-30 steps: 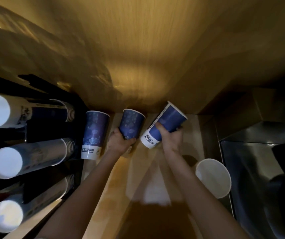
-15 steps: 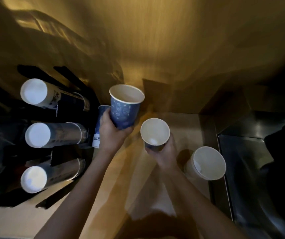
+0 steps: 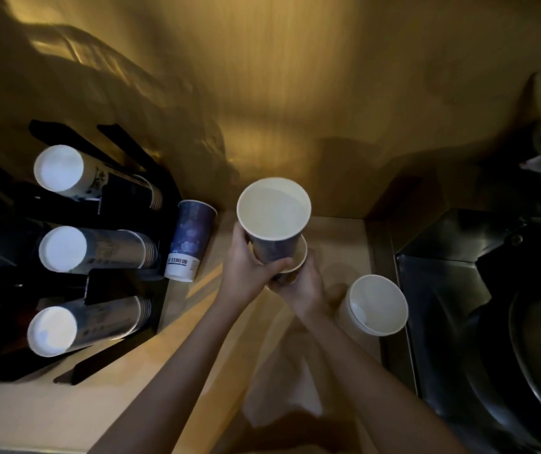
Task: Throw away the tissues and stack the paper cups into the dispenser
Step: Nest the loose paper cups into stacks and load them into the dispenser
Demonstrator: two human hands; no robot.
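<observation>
Gripping blue cup [image 3: 274, 239] w/ left hand [image 3: 246, 273], right hand [image 3: 302, 286] clutching lower cup [image 3: 297, 260]; white cup [image 3: 374, 306] beside

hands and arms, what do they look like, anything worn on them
Both forearms are bare as far as the frame shows: no sleeves, gloves, watch or bracelet in view. The left hand and the right hand show no rings that can be made out, though the dim warm light hides fine detail.

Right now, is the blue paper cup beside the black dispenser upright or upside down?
Upside down. The blue paper cup stands on its rim; its narrow white base faces the camera.
</observation>
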